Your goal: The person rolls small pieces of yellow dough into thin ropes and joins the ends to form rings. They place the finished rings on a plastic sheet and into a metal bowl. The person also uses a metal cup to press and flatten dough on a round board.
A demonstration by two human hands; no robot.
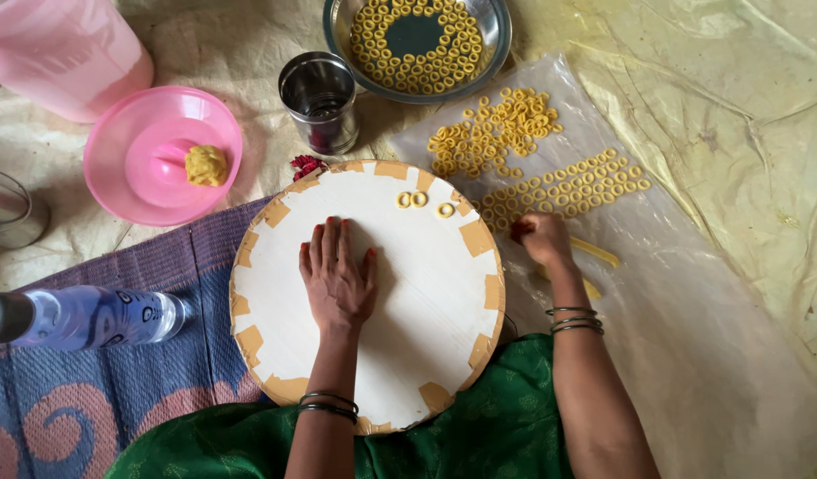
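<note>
My left hand (337, 275) lies flat, palm down, on a round white board (426, 319) with brown tape patches round its rim. Three small yellow dough rings (423, 203) sit near the board's far edge. My right hand (541, 238) is off the board to the right, fingers curled over the clear plastic sheet (692, 293), next to rows of dough rings (568, 188). Whether it pinches a ring is hidden. A thin yellow dough strip (596, 253) lies just right of that hand.
A steel bowl (501, 40) holding several rings stands at the top. A steel cup (319, 98) is beside it. A pink lid (142, 160) carries a dough lump (206, 165). A pink jug (62, 53), a plastic bottle (98, 315) and a purple mat (89, 390) are on the left.
</note>
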